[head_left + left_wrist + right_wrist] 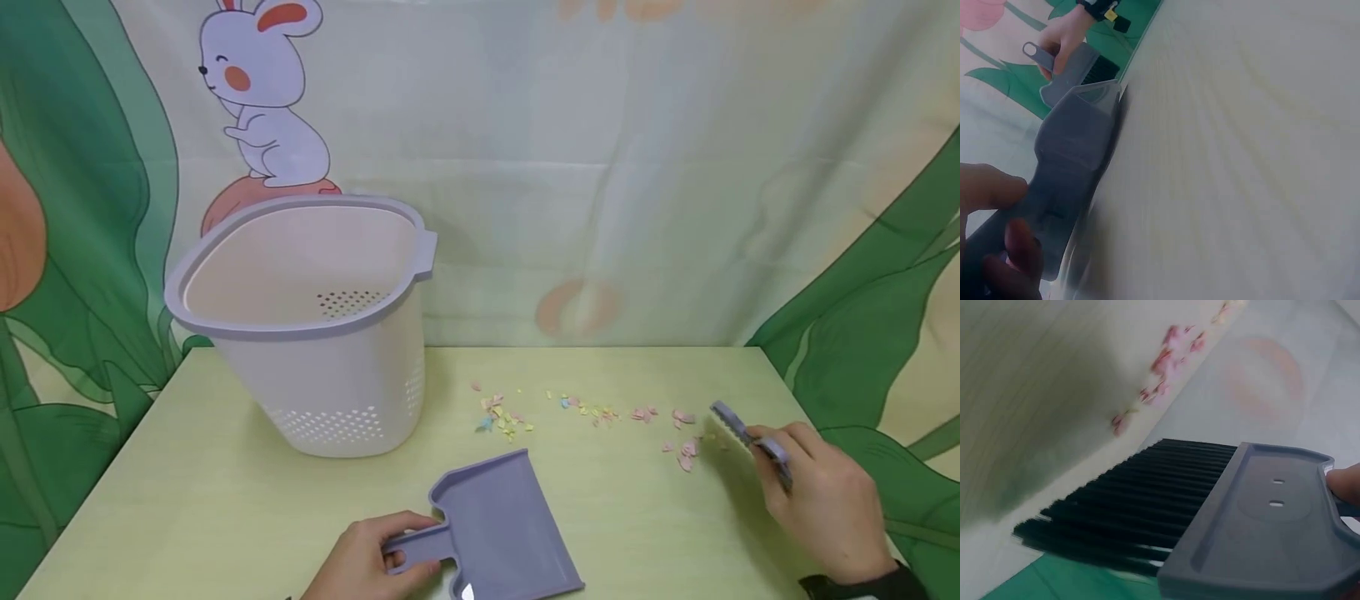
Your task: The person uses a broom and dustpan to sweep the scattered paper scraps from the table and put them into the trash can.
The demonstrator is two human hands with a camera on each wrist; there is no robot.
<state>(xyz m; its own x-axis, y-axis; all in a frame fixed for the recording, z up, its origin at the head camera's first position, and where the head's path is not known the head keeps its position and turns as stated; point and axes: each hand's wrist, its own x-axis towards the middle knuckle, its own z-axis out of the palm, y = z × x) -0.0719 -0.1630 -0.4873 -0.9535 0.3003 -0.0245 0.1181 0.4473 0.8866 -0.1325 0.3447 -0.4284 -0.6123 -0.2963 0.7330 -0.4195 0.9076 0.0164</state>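
My left hand (367, 560) grips the short handle of a grey-purple dustpan (502, 525), which lies on the table with its wide straight edge facing right. In the left wrist view the dustpan (1075, 134) appears from the side, low against the tabletop. At the right, my right hand (828, 500) holds a small matching hand brush (731, 421) above the table, a shadow below it. Dark bristles show on the brush (1260, 512) in the right wrist view. Pink scraps (686, 454) lie just left of the brush; yellow and blue bits (486, 423) are scattered farther left.
A tall white basket (337, 367) with a purple rim and holes near its base stands at the back left of the light-green table (187, 500). Behind the table hangs a printed curtain (510, 167) with a rabbit and leaves.
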